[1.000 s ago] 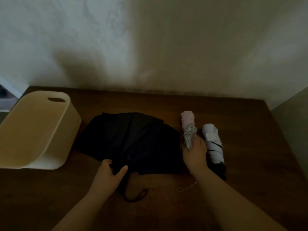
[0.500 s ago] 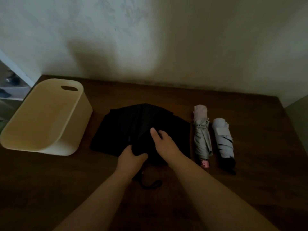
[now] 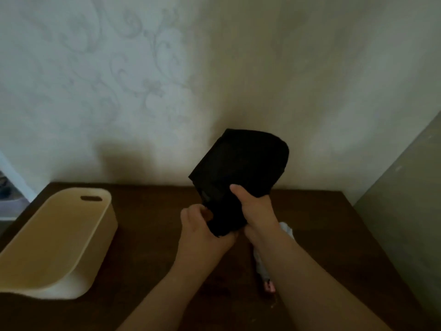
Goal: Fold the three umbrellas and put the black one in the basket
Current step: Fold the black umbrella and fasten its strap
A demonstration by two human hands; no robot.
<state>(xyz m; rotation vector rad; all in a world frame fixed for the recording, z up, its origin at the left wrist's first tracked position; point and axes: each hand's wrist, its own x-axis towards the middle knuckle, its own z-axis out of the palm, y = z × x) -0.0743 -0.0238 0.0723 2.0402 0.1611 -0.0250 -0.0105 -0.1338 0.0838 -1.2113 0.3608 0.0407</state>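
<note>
Now lifted clear of the table (image 3: 148,235): black umbrella (image 3: 241,173), half a second ago lying spread flat near the middle, held up in front of the wall with its canopy pointing far and slightly right. Gripped at two places. Right hand (image 3: 256,211) wrapped round the lower canopy, thumb laid across the near face of the cloth. Left hand (image 3: 202,229) curled round the near end, at or just below where the handle should be; handle itself hidden by fingers and dark cloth, so cannot tell exactly what is pinched there. A second ago, right hand resting on the pink umbrella; since moved across to join the left.

Cloth gathered into a loose fan, wide at the far end, narrow at the hands. Not yet rolled tight, no strap seen fastened. Probably the start of the last fold: ribs bunched, wrapping still to do.

Pink umbrella (image 3: 268,284) mostly hidden under the right forearm, only its near tip and a strip of pale cloth showing; seen already rolled in the earlier views. White umbrella (image 3: 286,229) a pale scrap just beside the right wrist, otherwise covered.

Basket (image 3: 100,225) at near left, well apart from the hands, mouth tilted toward the viewer, nothing visible inside. Judged two of three folds done; black one to be twisted, strapped, then carried left.
</note>
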